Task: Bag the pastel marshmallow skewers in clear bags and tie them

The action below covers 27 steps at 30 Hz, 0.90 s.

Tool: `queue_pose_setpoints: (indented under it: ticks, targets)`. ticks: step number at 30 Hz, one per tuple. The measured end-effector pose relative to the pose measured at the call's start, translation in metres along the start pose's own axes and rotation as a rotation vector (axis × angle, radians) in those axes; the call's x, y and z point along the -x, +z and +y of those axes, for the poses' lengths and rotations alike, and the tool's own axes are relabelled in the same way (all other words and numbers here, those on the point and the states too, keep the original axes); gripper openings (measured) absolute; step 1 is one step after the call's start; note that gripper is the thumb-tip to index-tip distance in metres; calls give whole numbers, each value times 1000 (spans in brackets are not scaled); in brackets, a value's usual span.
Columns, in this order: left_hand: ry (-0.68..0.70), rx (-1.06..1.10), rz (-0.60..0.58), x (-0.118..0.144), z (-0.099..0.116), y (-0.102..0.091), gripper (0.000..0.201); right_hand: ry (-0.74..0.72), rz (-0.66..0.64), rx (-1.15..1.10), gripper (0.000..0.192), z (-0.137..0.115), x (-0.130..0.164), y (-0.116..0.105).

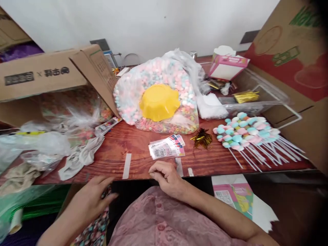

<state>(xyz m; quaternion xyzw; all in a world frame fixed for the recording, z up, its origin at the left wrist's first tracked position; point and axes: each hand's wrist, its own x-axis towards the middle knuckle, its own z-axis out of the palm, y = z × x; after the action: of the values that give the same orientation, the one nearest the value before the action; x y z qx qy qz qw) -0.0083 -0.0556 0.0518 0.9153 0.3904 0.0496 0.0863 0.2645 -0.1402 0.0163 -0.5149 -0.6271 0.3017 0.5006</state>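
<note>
My left hand (96, 193) hangs just off the near table edge, its fingers and thumb apart and nothing in it. At the table edge my right hand (166, 177) is closed, thumb against curled fingers; whatever it may pinch is too small or hidden to name. Just beyond it lies a small stack of printed cards (166, 147). To their right is a loose bunch of gold twist ties (202, 138). Farther right, several marshmallow skewers (246, 131) lie piled, their white sticks pointing toward me.
A yellow bowl (160, 102) rests upside down on large clear bags of marshmallows (128, 85). An open cardboard box (38, 75), plastic bags and grey cloth gloves (82, 155) are at left. Right stand a clear plastic bin (271, 92), a pink carton (228, 66) and another cardboard box (292, 68).
</note>
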Motion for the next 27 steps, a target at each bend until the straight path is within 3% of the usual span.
queue_pose_setpoints:
  ticks: [3, 5, 8, 11, 14, 21, 27]
  targets:
    - [310, -64, -71, -86, 80, 26, 26, -39, 136, 181, 18, 9, 10, -29]
    - [400, -188, -89, -132, 128, 44, 27, -33, 252, 332, 18, 21, 23, -59]
    - [441, -303, -106, -168, 163, 69, 29, -16, 523, 783, 14, 41, 52, -120]
    - [418, -341, -71, -172, 164, 87, 28, 101, 617, 1228, 13, 54, 84, -177]
    - [414, -317, -39, -170, 154, 95, 29, 279, 621, 1533, 18, 63, 105, -203]
    - [366, -139, -8, -170, 135, 92, 26, 472, 566, 1583, 29, 82, 107, -197]
    - [502, -145, 190, -170, 121, 98, 18, 594, 527, 1509, 32, 79, 99, -196]
